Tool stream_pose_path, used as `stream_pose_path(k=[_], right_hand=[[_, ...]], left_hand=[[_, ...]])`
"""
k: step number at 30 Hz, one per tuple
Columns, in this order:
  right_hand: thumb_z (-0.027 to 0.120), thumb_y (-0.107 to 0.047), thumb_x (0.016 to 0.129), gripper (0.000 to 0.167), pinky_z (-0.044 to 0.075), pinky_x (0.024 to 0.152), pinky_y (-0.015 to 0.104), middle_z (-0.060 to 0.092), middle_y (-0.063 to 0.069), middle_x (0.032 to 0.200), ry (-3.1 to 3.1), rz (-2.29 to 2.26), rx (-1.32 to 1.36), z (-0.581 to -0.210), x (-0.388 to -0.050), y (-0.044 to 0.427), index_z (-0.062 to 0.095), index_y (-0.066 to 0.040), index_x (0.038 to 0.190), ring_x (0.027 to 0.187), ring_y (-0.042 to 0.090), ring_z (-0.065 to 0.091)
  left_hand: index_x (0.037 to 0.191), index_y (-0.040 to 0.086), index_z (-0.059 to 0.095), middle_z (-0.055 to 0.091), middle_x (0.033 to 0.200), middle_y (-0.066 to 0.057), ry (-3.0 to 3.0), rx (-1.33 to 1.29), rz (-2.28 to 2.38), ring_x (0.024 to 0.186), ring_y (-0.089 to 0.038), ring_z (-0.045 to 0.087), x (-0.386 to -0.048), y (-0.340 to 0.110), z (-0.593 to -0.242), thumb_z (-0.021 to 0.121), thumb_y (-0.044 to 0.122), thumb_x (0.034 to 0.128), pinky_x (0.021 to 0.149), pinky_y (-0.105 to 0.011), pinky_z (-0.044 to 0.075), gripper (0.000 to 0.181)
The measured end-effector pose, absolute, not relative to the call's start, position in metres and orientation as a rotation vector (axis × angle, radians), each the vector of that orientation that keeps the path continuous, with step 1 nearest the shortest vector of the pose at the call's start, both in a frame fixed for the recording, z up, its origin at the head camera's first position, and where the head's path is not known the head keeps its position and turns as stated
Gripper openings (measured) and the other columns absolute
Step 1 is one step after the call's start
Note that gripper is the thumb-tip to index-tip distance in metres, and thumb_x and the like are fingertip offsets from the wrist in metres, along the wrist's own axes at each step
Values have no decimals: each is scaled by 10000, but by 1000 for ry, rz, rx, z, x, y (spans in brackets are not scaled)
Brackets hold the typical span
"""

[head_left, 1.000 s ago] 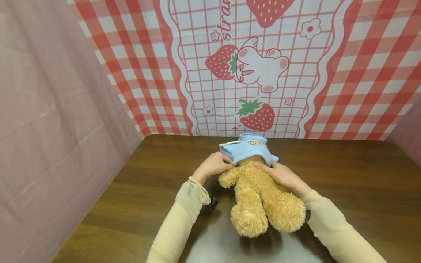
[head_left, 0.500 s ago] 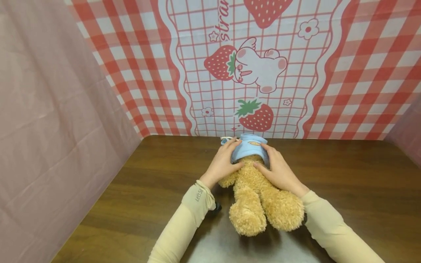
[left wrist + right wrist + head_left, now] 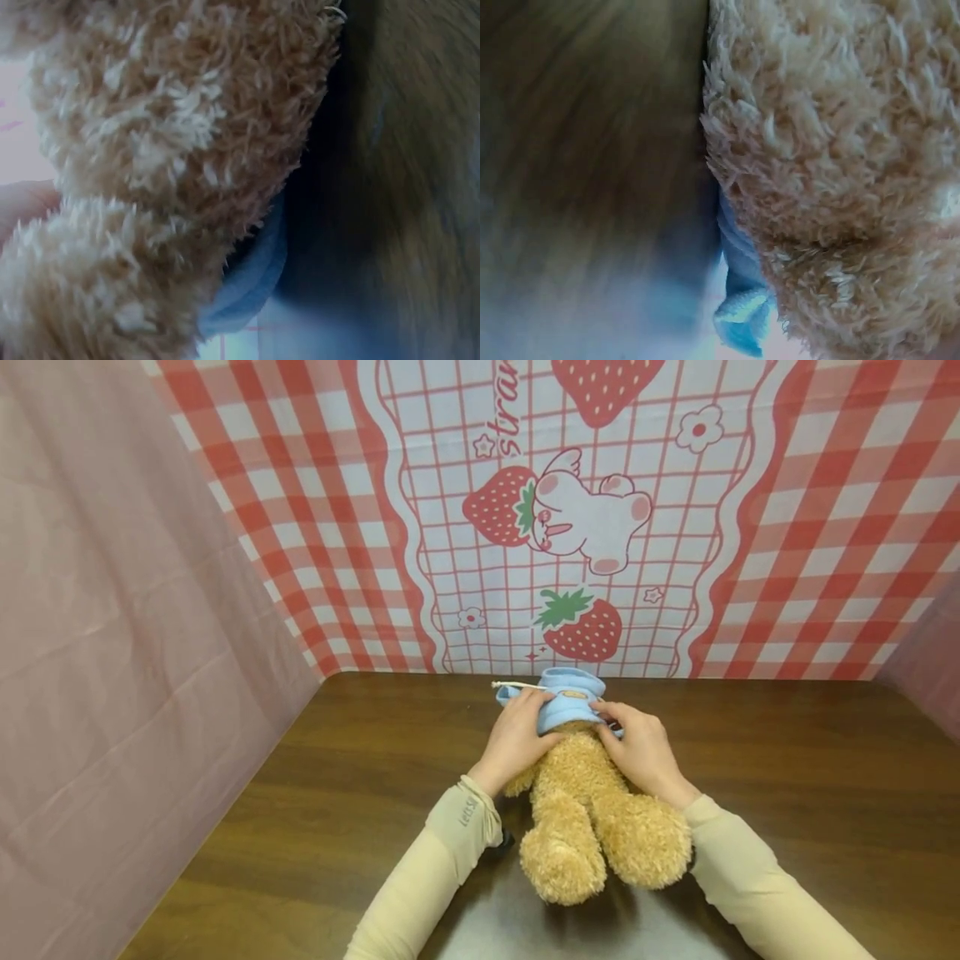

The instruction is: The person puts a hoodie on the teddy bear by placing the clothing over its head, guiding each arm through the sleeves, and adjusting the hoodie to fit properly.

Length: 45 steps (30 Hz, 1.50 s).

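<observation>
Left hand [image 3: 517, 735], loosely spread, touches blue shirt [image 3: 566, 715]; right hand [image 3: 643, 747] pinches its edge. Between them we note fluffy tan bear [image 3: 573, 777].

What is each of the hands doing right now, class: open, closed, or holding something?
Left hand: open, resting against the blue top.
Right hand: holding the blue top by its edge.
</observation>
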State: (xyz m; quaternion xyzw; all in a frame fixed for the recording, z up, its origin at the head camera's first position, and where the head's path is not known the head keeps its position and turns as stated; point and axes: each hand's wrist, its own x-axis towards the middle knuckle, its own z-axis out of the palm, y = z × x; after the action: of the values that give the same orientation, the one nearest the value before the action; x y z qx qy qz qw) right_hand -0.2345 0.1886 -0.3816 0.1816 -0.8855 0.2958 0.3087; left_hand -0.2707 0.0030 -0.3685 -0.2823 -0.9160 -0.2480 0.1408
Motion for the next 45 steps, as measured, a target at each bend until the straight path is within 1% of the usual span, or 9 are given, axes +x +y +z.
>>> stream_pose_path(k=[8,13,17,21,24,28,36,41,45], right_hand=[[575,-5,848,164,451,581,307,646,83,930,-2340,890,602,-383,-230,185,689,-38,962,722,165,591],[544,22,837,176,479,691,383,639,90,947,-2325,933,658,-382,-231,184,691,-49,903,860,234,605],[548,35,803,193,459,690,341,629,22,883,-2278,945,741,-382,-232,184,678,-106,815,831,172,575],[551,27,787,217,421,688,305,608,-42,846,-2258,950,829,-383,-233,184,649,-166,761,811,123,536],[553,11,795,215,415,720,325,596,-60,858,-2287,952,838,-382,-232,184,647,-180,763,863,130,533],[559,-1,787,207,394,774,364,565,-28,950,-2318,924,830,-381,-232,185,646,-186,752,956,165,484],[534,1,768,199,277,973,565,399,132,1365,-2355,916,818,-377,-232,186,641,-166,774,1279,363,291],[514,-6,802,169,283,966,572,369,157,1397,-2442,943,825,-377,-231,185,575,-158,845,1293,384,281],[543,-34,827,248,327,935,510,352,160,1396,-2507,1021,814,-375,-231,188,444,-79,1050,1266,345,318]], left_hand=[[1114,121,559,541,1051,-26,-2497,-683,-596,930,-194,512,-264,17,-371,767,190,713,795,-290,437,457],[1098,138,576,546,1035,-23,-2444,-685,-578,909,-192,499,-266,22,-371,721,8,650,770,-281,427,489],[1097,141,579,562,1048,-13,-2428,-673,-611,905,-184,518,-269,22,-372,670,-42,645,771,-274,443,496],[1234,173,534,529,1236,-9,-2442,-724,-652,1058,-194,534,-274,19,-374,647,-57,665,857,-303,457,624],[1366,244,412,346,1435,-8,-2524,-857,-662,1216,-219,449,-280,12,-374,620,-75,689,899,-329,446,777],[1385,270,374,232,1483,-31,-2639,-1028,-774,1262,-251,396,-288,-1,-371,615,-25,760,892,-331,438,732],[1303,144,436,303,1451,-7,-2629,-1096,-893,1249,-199,415,-290,-11,-366,633,42,770,943,-309,416,577],[1241,108,470,526,1203,-30,-2553,-1065,-798,1071,-164,537,-289,-9,-367,648,68,786,895,-285,447,490],[1147,111,496,561,1099,-37,-2547,-1056,-761,986,-154,558,-289,-10,-367,658,111,789,854,-275,458,393]])
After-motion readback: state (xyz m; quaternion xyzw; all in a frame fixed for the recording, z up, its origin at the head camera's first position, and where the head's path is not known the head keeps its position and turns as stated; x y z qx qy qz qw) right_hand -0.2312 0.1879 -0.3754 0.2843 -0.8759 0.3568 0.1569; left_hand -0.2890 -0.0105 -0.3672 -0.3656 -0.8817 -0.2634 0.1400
